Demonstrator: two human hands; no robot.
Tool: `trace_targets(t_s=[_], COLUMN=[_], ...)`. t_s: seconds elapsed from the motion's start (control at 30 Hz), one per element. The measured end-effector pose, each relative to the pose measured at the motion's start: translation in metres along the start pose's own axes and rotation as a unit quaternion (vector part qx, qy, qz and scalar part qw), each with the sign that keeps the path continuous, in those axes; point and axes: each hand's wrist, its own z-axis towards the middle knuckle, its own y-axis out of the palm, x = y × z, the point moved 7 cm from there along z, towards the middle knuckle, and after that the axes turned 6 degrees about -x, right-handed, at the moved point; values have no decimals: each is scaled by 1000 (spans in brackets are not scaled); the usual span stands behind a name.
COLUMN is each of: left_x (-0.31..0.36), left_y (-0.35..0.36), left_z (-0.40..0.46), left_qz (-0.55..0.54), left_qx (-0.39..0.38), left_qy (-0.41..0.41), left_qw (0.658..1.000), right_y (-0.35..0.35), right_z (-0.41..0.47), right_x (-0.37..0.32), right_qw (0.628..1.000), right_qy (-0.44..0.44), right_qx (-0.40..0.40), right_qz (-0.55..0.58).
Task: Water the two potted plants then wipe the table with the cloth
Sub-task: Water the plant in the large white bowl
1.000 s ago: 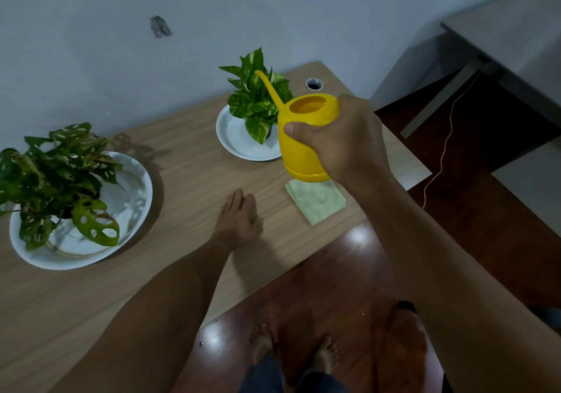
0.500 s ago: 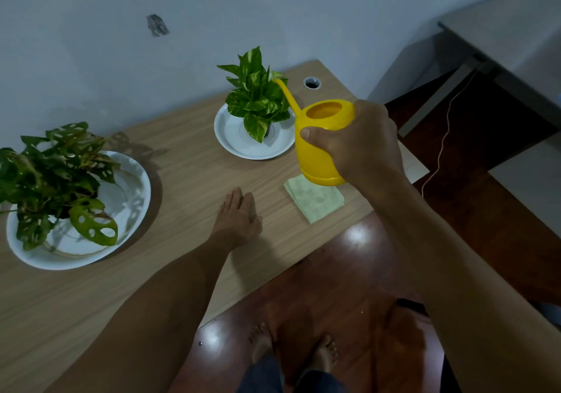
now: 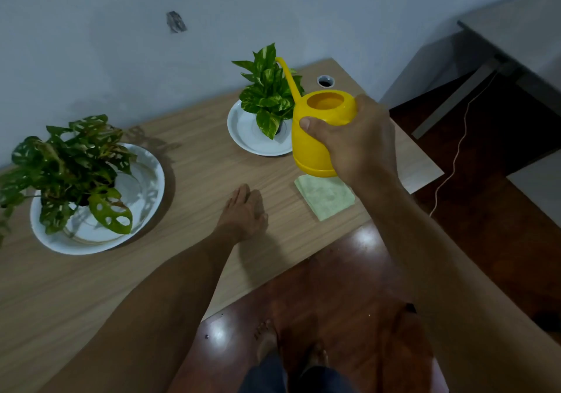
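My right hand (image 3: 356, 140) grips a yellow watering can (image 3: 315, 137), held above the table's right end with its thin spout reaching over the small pothos plant (image 3: 268, 95) on a white saucer (image 3: 246, 133). Just below the can lies a folded pale green cloth (image 3: 326, 196) on the wooden table (image 3: 188, 180). My left hand (image 3: 244, 212) rests flat on the table, fingers together, left of the cloth. A larger plant with holed leaves (image 3: 69, 161) stands in a wide white dish (image 3: 145, 180) at the left.
A grey wall (image 3: 212, 12) runs behind the table. A round cable hole (image 3: 325, 81) sits at the table's far right corner. Right of the table are a second desk (image 3: 516, 28) and a thin cord (image 3: 455, 155) over the dark red floor. My bare feet (image 3: 291, 350) show below.
The watering can in my right hand has shifted slightly right and back toward the small plant, its spout staying over the leaves. My left hand has stayed flat on the table.
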Motion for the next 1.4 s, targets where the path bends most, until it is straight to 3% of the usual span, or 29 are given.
trace_targets(t_s=[0.23,0.53,0.83,1.17,1.4], left_x=[-23,-77,-160,-241,-232], left_y=[4,3,-3,35,37], left_z=[-35,-104,-176,-211,-225], left_qz=[-25,-6,-40,-57,-95], left_qx=[21,48,63,72,114], left_qy=[-58,-125,-188,-230,-219], left_qw=[998,991,979,969,964], right_y=[1,7,82,163,183], right_z=[-11,-49,-116,-169,-175], right_x=[-2,-61,-123,-126,-133], right_qw=[999,991,971,968,970], right_qy=[-3,-90,-130,-108,-105], right_qx=[-8,-34,-133,-205,-216], right_qz=[50,97,148,101,25])
